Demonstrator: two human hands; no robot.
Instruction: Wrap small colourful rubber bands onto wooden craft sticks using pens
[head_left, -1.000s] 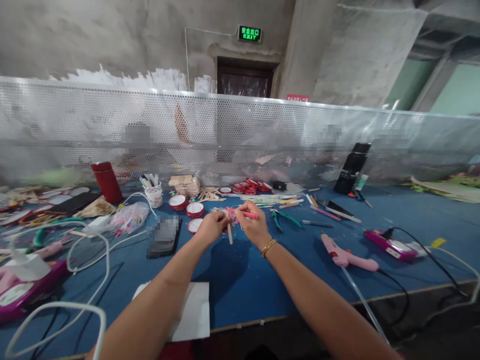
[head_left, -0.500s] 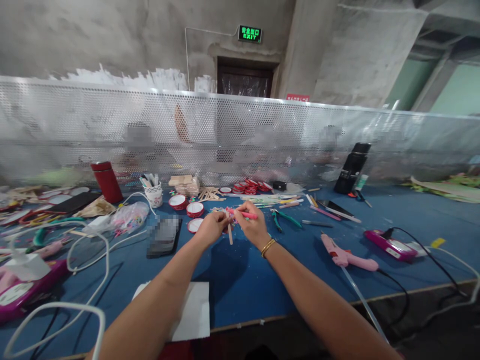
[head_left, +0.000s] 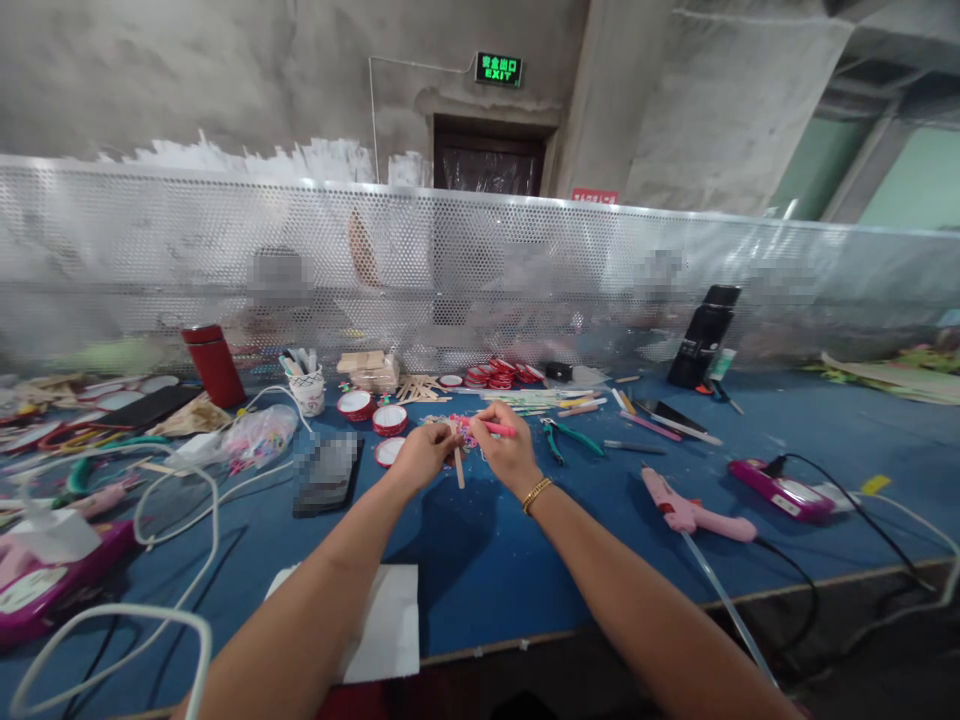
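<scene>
My left hand (head_left: 426, 455) pinches a flat wooden stick (head_left: 460, 468) that points down toward me over the blue table. Closed around a pink pen (head_left: 496, 429), my right hand (head_left: 510, 452) holds the pen's tip close to the top of the stick. Whether the tip touches the stick is too small to tell. Small colourful pieces (head_left: 466, 432) lie behind and between the hands. Beside my left hand is a round white disc with a red rim (head_left: 389, 452).
Green-handled pliers (head_left: 574, 436) and a pink glue gun (head_left: 694, 515) lie to the right. A phone (head_left: 328, 475), a patterned cup of pens (head_left: 307, 390) and a red bottle (head_left: 214, 364) are on the left. White paper (head_left: 390, 625) lies near the front edge.
</scene>
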